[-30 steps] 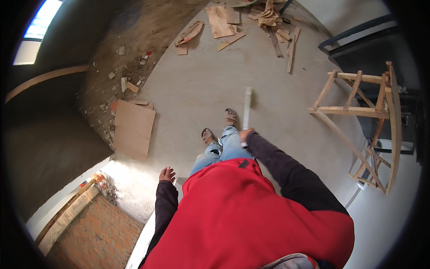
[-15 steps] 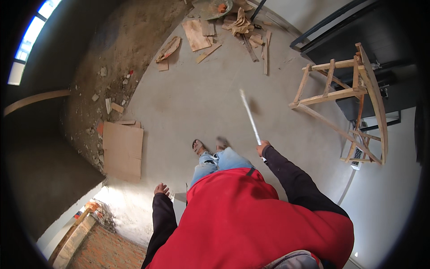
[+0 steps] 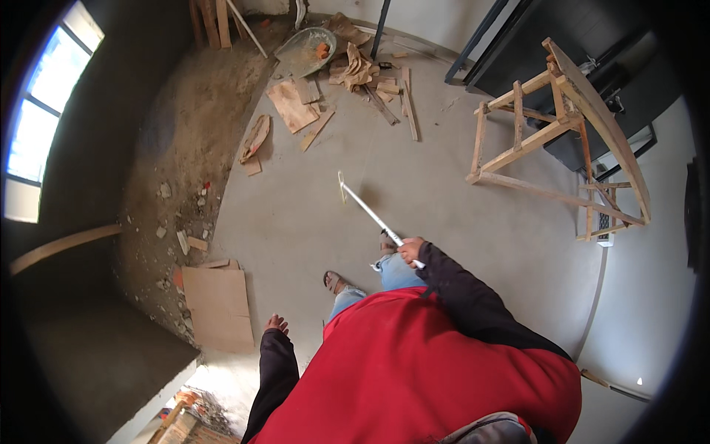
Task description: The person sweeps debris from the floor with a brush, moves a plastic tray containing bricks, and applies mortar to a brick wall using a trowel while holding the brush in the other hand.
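Note:
My right hand [image 3: 411, 251] is closed round the lower part of a slim white pole [image 3: 373, 214], with a short end sticking out behind the fist. The pole slants forward and left over the grey floor, and at its far tip is a narrow, pale yellowish crosspiece or loop whose kind I cannot make out. At the lower left my left hand [image 3: 277, 324] hangs beside my body, holding nothing, its fingers loosely apart. Closest to it is a flat brown cardboard sheet [image 3: 217, 309] on the floor, which the hand does not touch.
A wooden trestle [image 3: 522, 152] stands at the right by dark panels. Ahead lie plywood scraps [image 3: 292, 106], crumpled brown paper [image 3: 357, 70], wood strips [image 3: 411, 107] and a round shallow pan [image 3: 299, 55]. Rubble and bare dirt [image 3: 185, 118] border the floor on the left.
The pole has swung left, bringing its tipped end into clearer view. My feet have moved apart in a step. Floor items ahead appear lower in the picture, and more of the far wall shows.

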A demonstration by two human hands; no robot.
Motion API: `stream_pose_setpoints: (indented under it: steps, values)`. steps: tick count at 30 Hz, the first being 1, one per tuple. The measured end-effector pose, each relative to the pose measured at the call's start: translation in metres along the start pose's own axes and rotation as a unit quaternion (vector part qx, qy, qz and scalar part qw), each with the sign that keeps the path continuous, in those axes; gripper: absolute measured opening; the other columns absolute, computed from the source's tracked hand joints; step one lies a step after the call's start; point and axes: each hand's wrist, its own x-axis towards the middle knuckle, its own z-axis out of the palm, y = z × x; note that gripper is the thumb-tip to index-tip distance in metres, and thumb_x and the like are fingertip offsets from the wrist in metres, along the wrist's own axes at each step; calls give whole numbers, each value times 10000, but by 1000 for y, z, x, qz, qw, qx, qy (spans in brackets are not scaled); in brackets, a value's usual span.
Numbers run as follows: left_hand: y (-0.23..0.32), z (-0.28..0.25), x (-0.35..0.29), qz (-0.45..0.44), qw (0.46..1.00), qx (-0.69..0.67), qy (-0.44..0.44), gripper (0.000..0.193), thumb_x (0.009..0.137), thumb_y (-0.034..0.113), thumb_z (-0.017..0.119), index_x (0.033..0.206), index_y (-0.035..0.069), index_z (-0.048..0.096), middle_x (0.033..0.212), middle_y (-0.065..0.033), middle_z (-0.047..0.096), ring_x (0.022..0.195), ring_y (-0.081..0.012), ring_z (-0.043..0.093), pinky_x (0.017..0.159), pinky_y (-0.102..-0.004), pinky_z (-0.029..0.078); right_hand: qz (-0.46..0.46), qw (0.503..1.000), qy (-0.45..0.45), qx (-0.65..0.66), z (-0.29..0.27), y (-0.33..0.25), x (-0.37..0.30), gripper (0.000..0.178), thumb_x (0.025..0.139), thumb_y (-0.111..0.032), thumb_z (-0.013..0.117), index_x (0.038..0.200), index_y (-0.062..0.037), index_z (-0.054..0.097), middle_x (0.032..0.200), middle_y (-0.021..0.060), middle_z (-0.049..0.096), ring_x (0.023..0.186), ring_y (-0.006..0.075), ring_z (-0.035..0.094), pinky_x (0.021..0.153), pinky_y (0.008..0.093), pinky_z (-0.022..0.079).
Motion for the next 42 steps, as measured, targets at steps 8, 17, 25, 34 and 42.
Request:
stream_pose_setpoints:
  steps: [8,17,25,34,42]
  values:
    - [71,86,-5,42,998,-15,46,499,804,397,526,1193,119,381,1168,-102,478,973,-304,506,739,-444,406,-314,755,475,-325,-83,-174,-85,145,775,-184,481,825,-49,502,516,81,478,368,220,476,299,373,370]
    - [75,261,-101,11,998,13,57,524,776,425,569,1163,128,379,1176,-141,463,995,-332,495,723,-492,395,46,232,415,-878,-212,-506,-103,217,748,-247,545,914,-151,647,904,-11,640,837,145,607,612,361,482]
    - [110,372,-157,96,989,-18,111,425,791,231,599,1065,-44,427,1009,-226,510,935,-314,534,685,-421,523,-17,297,202,-933,-102,-460,-46,197,763,-208,511,904,-100,597,767,40,608,670,173,586,511,347,461]
    - [179,412,-32,12,999,32,-14,533,775,370,585,1165,68,383,1154,-170,466,988,-342,500,762,-474,425,-114,822,230,-508,-22,-433,-135,141,746,-151,502,823,-33,496,516,84,492,353,179,474,285,314,358]
    - [329,493,4,71,997,-7,-10,481,757,403,599,1128,168,402,1140,-81,490,992,-293,496,743,-459,394,-298,700,485,-431,-102,-525,-261,225,737,-118,493,933,-13,525,633,153,560,474,236,555,432,348,452]
